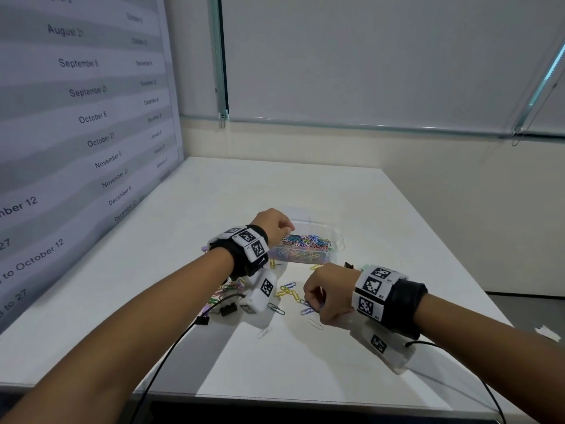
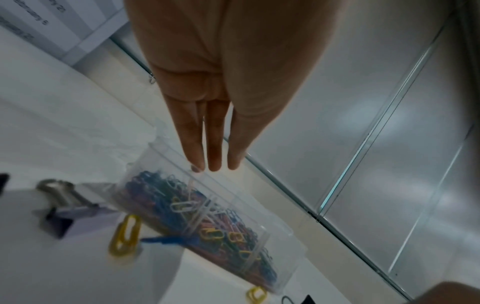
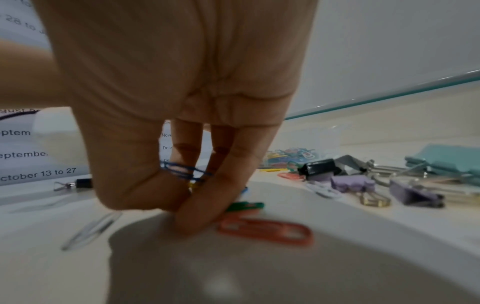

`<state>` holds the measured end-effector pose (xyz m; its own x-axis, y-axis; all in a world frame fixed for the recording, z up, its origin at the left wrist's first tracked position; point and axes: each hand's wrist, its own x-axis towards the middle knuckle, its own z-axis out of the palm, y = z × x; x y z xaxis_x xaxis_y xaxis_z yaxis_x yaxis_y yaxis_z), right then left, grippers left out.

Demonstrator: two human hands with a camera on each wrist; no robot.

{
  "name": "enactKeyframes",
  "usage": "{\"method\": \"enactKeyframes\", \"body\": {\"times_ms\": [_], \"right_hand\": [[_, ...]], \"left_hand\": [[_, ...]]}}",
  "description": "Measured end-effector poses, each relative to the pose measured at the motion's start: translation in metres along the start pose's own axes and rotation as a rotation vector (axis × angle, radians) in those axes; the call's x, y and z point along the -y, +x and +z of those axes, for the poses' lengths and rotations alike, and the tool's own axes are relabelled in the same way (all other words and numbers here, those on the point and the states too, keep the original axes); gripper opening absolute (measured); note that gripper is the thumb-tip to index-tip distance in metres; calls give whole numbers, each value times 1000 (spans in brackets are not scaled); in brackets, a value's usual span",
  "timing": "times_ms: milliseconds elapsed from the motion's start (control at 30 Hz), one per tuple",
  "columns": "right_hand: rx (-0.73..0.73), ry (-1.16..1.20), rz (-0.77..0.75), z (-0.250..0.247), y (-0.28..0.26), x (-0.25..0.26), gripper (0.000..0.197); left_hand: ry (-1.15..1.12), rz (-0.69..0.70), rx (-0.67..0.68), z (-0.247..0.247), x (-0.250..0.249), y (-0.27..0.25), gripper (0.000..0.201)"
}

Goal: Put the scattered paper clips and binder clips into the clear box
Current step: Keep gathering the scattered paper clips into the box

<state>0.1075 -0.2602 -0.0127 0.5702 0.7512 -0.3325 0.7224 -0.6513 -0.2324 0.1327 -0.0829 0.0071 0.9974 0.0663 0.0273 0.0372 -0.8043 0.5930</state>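
My left hand [image 1: 275, 223] open, fingers straight over clear box [image 1: 305, 249], releasing; right hand [image 1: 324, 296] pinches blue paper clips [image 3: 182, 171] off table [image 1: 305, 356], gathering next load.

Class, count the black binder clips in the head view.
3: clip and clip near the left wrist, clip behind the right hand, by the box. More may be hidden.
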Motion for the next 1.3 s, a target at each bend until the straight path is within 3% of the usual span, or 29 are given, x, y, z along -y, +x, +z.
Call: {"method": "enactKeyframes", "body": {"times_ms": [200,300,433,533,600,667,767,967,1200,1300], "right_hand": [[-16,45,41,-5,2,-7,19],[-72,97,84,-18,5,-13,28],[-261,220,175,-43,14,-25,26],[-484,286,211,-61,21,-31,18],[-549,267,225,-67,24,-32,16],[-507,184,227,-65,25,-31,25],[-396,34,161,-49,22,-22,20],[-177,-171,156,-10,24,-13,26],[-179,-83,21,-3,9,3,25],[-201,-37,87,-14,2,-4,29]], "left_hand": [[11,88,30,-12,7,-19,20],[83,154,193,-16,7,-39,19],[355,173,374,-11,9,-58,31],[429,158,350,-8,14,-60,36],[441,147,318,-8,18,-56,35],[446,140,291,-12,23,-53,31],[465,122,302,-20,30,-53,29],[493,88,343,-19,44,-62,44],[628,105,330,-1,43,-54,51],[673,152,343,1,39,-54,49]]}}
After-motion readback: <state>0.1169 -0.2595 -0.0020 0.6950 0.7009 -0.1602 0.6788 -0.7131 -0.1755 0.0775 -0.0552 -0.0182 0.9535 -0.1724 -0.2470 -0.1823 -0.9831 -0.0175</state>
